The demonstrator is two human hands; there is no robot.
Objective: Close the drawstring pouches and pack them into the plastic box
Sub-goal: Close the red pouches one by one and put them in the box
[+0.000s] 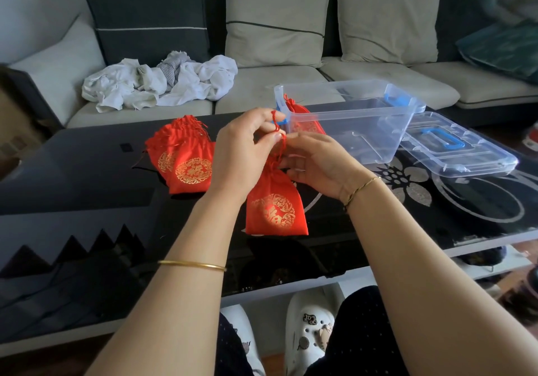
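Head view: both hands at work on one pouch above the tabletop (pixel 87 177).
Left hand (pixel 247 154) pinches the red drawstring (pixel 278 131); right hand (pixel 314 160) pinches the cord near the neck of the held pouch (pixel 273 203). Pile of pouches (pixel 186 157) lies to the left. Plastic box (pixel 346 119), open, contains one pouch (pixel 302 119); lid (pixel 457 151) just beside it.

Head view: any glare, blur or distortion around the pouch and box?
Head view: soft, even light, held pouch fairly sharp; glossy table shows reflections; clear plastic box is low-contrast, packed pouch visible through its wall; top-right corner smeared; wide-angle bowing at the edges.
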